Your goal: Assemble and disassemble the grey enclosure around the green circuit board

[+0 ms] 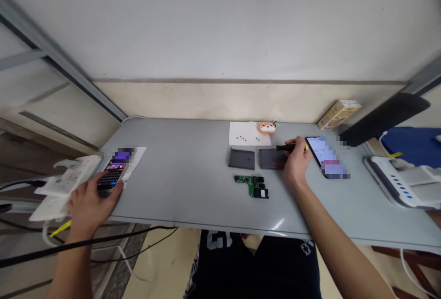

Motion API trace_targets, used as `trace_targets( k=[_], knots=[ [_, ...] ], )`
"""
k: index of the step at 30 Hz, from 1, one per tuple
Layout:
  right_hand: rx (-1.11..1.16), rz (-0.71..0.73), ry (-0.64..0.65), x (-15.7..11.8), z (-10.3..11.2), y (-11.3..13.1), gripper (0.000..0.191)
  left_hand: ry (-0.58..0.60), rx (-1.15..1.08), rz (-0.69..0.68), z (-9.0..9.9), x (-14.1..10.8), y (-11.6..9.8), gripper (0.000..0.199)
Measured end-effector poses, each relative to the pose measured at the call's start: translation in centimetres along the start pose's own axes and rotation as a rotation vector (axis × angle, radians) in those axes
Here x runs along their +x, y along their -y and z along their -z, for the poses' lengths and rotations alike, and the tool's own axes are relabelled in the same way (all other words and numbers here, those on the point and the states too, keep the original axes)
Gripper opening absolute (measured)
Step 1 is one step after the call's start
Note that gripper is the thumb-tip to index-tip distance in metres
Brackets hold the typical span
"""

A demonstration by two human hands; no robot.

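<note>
At the left end of the desk, my left hand grips the lower end of a smartphone, thumb on one side and fingers on the other. The phone shows an on-screen keyboard. In my right hand is a screwdriver with a black and yellow handle, lying nearly level over a dark grey case half. That hand covers the case half's right end. A second grey case half lies beside it to the left. Nearer me is a green circuit board with black connectors.
Several small screws lie on white paper, with an orange animal-faced item on its corner. Another phone lies right of my right hand. A power strip, small box and white charger block stand near the edges.
</note>
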State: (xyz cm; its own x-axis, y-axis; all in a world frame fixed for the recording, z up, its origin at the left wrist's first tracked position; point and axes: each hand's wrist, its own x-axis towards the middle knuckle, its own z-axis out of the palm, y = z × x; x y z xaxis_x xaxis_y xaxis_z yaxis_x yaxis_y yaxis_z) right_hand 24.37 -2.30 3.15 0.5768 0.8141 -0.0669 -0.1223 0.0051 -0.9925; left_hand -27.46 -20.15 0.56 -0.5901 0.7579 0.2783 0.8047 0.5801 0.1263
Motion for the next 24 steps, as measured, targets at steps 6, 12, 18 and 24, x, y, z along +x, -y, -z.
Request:
trace_targets(
  k=[6,12,18,24],
  knots=[
    [0.003,0.02,-0.004,0.15,-0.03,-0.04,0.042,0.013,-0.054,0.045,-0.15,0.17,0.13,0.085],
    [0.028,0.002,0.002,0.21,0.03,0.04,0.043,0.0,-0.061,0.069,-0.21,0.14,0.13,0.086],
    [0.027,0.013,-0.002,0.24,0.04,0.08,0.041,0.012,-0.033,0.024,0.14,-0.13,-0.29,0.085],
    [0.033,-0.021,0.002,0.31,0.07,-0.14,0.041,0.004,-0.005,-0.016,0.14,-0.31,-0.13,0.075]
  ],
)
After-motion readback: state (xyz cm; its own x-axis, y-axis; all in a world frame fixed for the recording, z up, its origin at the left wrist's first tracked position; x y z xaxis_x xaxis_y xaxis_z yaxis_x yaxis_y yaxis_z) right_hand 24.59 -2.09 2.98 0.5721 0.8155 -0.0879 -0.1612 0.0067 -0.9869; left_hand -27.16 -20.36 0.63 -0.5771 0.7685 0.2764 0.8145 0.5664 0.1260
